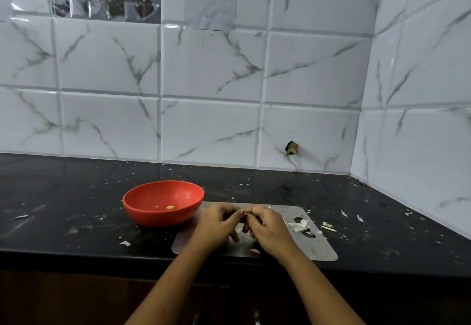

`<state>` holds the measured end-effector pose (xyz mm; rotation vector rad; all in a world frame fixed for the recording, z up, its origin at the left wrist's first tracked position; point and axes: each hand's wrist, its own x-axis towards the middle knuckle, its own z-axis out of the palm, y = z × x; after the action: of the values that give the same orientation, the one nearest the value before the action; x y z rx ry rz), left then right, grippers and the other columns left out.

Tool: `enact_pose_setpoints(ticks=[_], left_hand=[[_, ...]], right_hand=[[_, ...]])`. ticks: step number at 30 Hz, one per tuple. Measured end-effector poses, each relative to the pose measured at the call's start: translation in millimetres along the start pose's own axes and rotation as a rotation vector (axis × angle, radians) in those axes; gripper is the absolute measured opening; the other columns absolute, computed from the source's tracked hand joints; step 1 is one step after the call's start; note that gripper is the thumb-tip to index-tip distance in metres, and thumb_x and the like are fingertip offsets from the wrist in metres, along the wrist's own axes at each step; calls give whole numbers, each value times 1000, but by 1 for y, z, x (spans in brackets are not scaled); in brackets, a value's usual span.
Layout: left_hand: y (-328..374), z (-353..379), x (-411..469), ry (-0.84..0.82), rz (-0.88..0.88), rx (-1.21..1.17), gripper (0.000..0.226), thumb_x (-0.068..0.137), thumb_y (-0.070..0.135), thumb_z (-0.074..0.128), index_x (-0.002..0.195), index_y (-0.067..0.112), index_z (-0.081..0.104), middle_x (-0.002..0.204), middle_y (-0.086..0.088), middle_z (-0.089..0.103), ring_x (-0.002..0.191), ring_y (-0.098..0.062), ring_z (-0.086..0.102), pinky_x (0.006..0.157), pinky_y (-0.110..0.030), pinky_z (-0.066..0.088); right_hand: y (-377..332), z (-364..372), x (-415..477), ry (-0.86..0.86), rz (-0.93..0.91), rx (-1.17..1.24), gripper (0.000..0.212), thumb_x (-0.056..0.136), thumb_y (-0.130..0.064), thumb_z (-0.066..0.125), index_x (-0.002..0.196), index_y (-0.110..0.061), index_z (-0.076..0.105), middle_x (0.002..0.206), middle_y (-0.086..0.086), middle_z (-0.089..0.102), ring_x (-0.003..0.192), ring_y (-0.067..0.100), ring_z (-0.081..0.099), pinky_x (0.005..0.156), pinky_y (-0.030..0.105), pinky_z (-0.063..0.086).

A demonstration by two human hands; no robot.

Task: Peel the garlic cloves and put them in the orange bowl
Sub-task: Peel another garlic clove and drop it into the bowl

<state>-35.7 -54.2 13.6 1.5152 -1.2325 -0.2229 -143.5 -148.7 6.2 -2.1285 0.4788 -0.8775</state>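
On the speckled black worktop (76,197) at far left, a stray flake of garlic skin (20,217). Next along, an orange bowl (163,203), upright, just beside the left end of a steel board (318,248) and holding one peeled clove (170,207) plus a smaller pale bit next to it. Just right of the bowl, above the board, the left hand (216,225), fingers curled, thumb and fingertips pinching a garlic clove (244,213). Meeting it fingertip to fingertip, the right hand (267,230), likewise curled and gripping the same clove, mostly hidden between the two hands. Further right on the board, a small heap of white peelings (299,225) by the handle cut-out; just off the board's right edge, more peel scraps (327,226) on the worktop. Behind, white marble-patterned wall tiles (204,69), with a dark broken hole (292,148) low on the right.
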Motion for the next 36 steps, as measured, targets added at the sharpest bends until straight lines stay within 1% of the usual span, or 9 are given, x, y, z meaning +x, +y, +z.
enact_pose_setpoints(ticks=[4,9,12,17,23,28,30,33,36], left_hand=[[-2,0,3,-2,-67,-32,19,96,10,50,98,7,69,82,-2,73,47,-13,61,41,-18,41],[-4,-2,4,23,-139,-145,11,95,10,51,100,6,60,75,-3,70,47,-14,60,40,-18,40],[-4,-3,6,41,-173,-249,11,96,11,51,99,3,58,71,-4,69,45,-14,58,39,-18,37],[-9,-5,9,105,-213,-298,10,95,9,52,93,2,59,77,-8,71,45,-12,57,40,-18,39],[-7,-4,7,68,-189,-315,9,94,10,55,99,7,62,79,-7,72,49,-15,60,43,-21,43],[-9,-2,6,-13,-166,-340,18,90,1,58,106,2,65,73,-10,67,48,-11,57,49,-20,48],[-10,-3,7,20,-176,-336,14,88,-2,59,101,-2,64,72,-12,66,47,-11,56,50,-20,48],[-12,-5,8,68,-196,-339,10,85,-3,62,95,-1,64,74,-15,67,48,-12,57,50,-21,49],[-13,-5,9,94,-206,-361,8,85,-3,63,92,-2,64,72,-13,68,48,-13,57,50,-22,49]], right_hand=[[-1,0,0,-3,-18,-24,21,96,-12,48,91,-8,69,65,-3,64,53,9,50,52,25,41],[-3,-1,-1,-10,-35,-19,21,95,-11,49,89,-17,68,66,-5,63,56,6,52,54,23,43],[-2,-1,-1,-4,-24,-16,20,94,-11,49,90,-12,69,66,-5,63,58,11,53,55,25,43],[-2,-3,-2,68,11,67,26,94,-8,49,78,-17,68,61,-5,61,58,12,51,56,26,41],[-1,-1,-1,42,18,12,24,92,-10,50,78,-21,67,63,-5,63,59,15,51,58,29,42],[-3,-1,-2,28,10,8,22,93,-8,49,86,-15,69,64,-5,64,56,1,55,56,17,44],[-4,-1,-1,25,25,37,24,92,-6,49,83,-15,69,65,-6,64,57,-1,57,58,16,45],[-4,-1,-1,30,43,70,28,89,-5,49,75,-19,68,65,-3,65,58,5,57,58,23,45],[-6,-2,-3,39,42,59,27,89,-5,50,72,-15,68,57,-6,62,53,-1,55,54,15,42]])
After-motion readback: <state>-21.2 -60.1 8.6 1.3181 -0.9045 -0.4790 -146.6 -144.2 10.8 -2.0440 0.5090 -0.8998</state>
